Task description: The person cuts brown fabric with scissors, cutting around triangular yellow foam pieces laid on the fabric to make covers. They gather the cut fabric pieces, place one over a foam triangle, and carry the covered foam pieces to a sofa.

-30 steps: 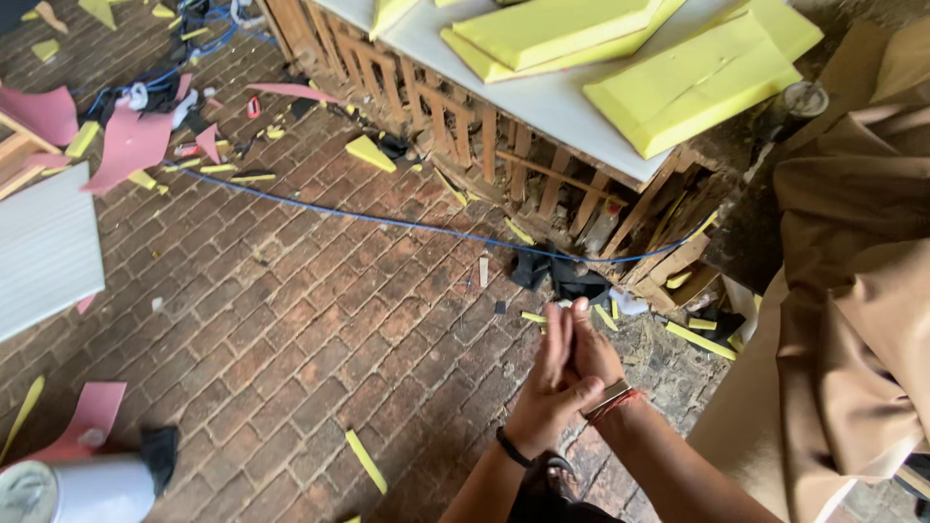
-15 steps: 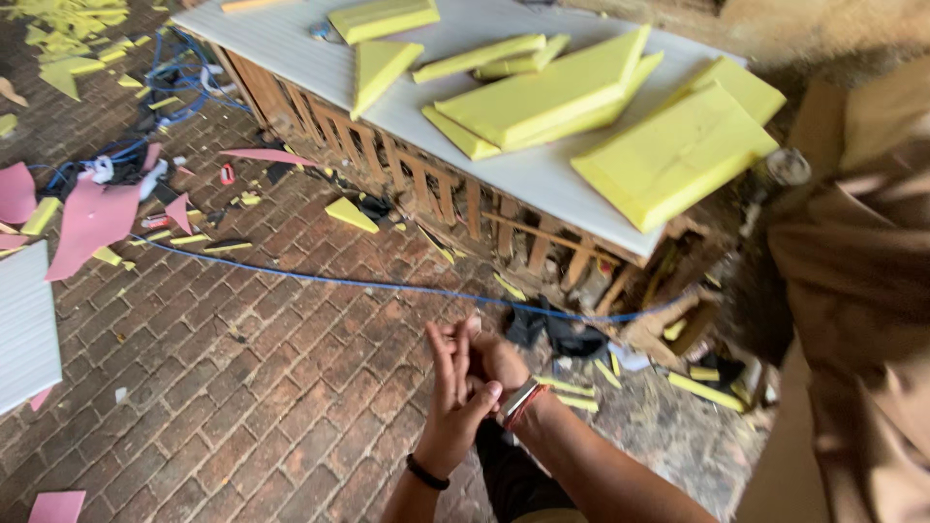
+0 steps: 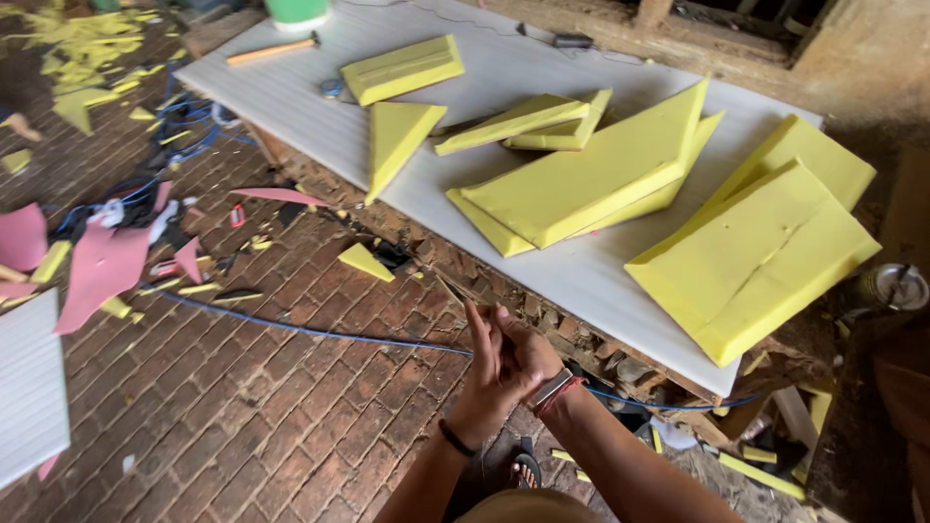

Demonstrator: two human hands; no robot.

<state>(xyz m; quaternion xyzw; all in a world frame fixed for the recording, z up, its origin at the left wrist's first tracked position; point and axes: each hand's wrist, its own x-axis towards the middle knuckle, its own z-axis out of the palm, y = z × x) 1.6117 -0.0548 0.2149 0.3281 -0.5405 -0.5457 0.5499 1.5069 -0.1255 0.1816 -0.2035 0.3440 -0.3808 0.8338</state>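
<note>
Low at 6 o'clock, the two hands meet palm to palm above the brick floor (image 3: 242, 407). The left hand (image 3: 484, 363) stands with fingers straight and pressed flat against the right hand (image 3: 528, 353), whose fingers curl loosely over it; neither grips anything I can make out. A dark band circles the left wrist, and a pale strap with a red cord sits on the right wrist.

Just behind the hands, a thin blue cable (image 3: 310, 331) runs across the rough, worn bricks from 9 o'clock toward 3 o'clock, passing under them. Toward 9 o'clock lie flat pink offcuts (image 3: 97, 271) with torn, angular edges, and a small yellow foam wedge (image 3: 365, 261) rests near the foot of the bench.

Beyond, from 11 to 3 o'clock, the bench (image 3: 320, 126) shows a smooth white top on a coarse slatted timber base. Thick yellow foam slabs (image 3: 756, 257) lie on it, soft-looking with clean-cut edges: a large block at 2 o'clock, stacked angled panels (image 3: 581, 174) at 1 o'clock, a triangular piece (image 3: 397, 136) at 12 o'clock. Farther back sit an oblong foam block (image 3: 402, 68), a wooden-handled tool (image 3: 271, 50) and the base of a green container (image 3: 295, 12).
</note>
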